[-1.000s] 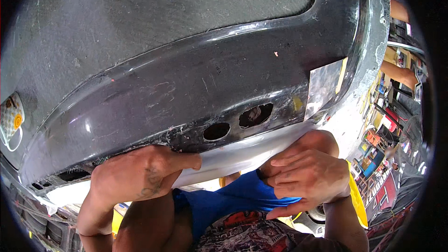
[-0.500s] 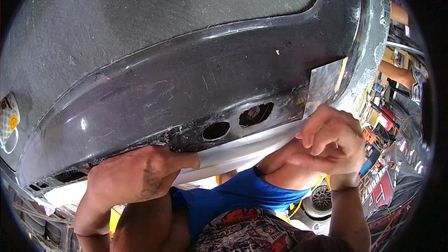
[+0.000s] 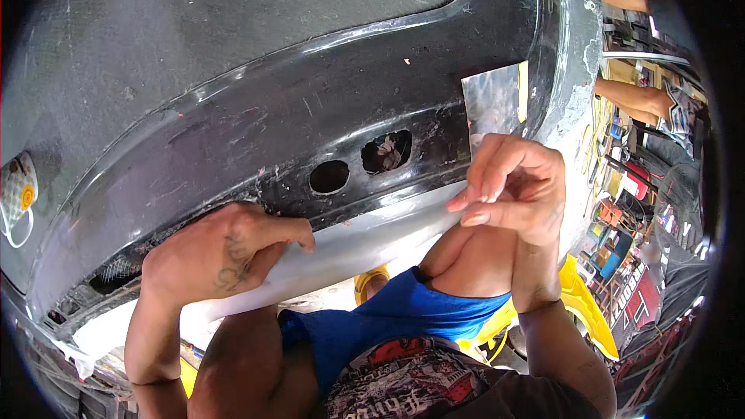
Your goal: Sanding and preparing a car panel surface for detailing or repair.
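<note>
A large black, scuffed panel, like a car bumper (image 3: 256, 120), curves across in front of me, with a pale lower edge. My left hand (image 3: 213, 252) is closed against its lower edge at the left. The thumb points right; most of the fingers are hidden, so what they hold cannot be made out. Right of it are a round hole (image 3: 329, 177) and a larger, ragged-edged opening (image 3: 386, 152). My right hand (image 3: 516, 190) is raised in front of the panel's right part, thumb and fingertips pinched together. Whatever lies between them is too small to name.
A thin metal-looking sheet (image 3: 494, 101) lies against the panel behind my right hand. A patterned mug (image 3: 19, 190) stands at the far left. Another person's arm (image 3: 632, 99) shows at the right, above cluttered tools. A yellow curved part (image 3: 586, 306) lies below.
My view has shifted, so the panel sits further left and higher. The fingers of my right hand have turned and come together into a pinch. My left hand stays at the panel's edge.
</note>
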The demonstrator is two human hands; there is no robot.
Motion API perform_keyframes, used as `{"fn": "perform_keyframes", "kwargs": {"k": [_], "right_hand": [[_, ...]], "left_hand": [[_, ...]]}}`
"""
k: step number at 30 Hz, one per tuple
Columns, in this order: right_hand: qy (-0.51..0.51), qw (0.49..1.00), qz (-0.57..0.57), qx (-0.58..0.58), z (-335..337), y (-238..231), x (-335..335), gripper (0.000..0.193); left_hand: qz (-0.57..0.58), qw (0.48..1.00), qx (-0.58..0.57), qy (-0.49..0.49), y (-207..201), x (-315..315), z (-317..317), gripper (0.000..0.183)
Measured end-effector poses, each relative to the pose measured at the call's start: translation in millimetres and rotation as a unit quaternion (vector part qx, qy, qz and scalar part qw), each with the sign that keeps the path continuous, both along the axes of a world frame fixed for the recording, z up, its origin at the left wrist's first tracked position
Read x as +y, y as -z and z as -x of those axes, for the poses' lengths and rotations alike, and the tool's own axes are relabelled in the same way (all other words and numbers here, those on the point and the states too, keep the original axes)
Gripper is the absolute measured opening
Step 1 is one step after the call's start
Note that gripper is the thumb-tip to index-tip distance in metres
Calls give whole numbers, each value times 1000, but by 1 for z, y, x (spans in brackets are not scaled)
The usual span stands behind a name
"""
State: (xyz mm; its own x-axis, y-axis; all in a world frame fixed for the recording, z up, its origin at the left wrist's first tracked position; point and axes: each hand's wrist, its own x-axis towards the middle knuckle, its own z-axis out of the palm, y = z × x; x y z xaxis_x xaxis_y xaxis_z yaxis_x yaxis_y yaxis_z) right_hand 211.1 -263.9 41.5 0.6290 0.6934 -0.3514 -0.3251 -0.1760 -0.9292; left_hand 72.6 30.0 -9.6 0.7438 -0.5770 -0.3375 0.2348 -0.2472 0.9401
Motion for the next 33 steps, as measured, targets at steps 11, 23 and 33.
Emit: {"fn": "perform_keyframes", "kwargs": {"k": [11, 23, 33], "right_hand": [[81, 990, -55, -98, -12, 3, -20, 23], [46, 984, -10, -169, -16, -3, -21, 24], [32, 971, 4, -239, -26, -2, -28, 30]], "left_hand": [[23, 1000, 8, -18, 6, -2, 7, 26], [16, 1000, 9, -3, 7, -2, 5, 32], [25, 1000, 5, -2, 4, 0, 3, 34]]}}
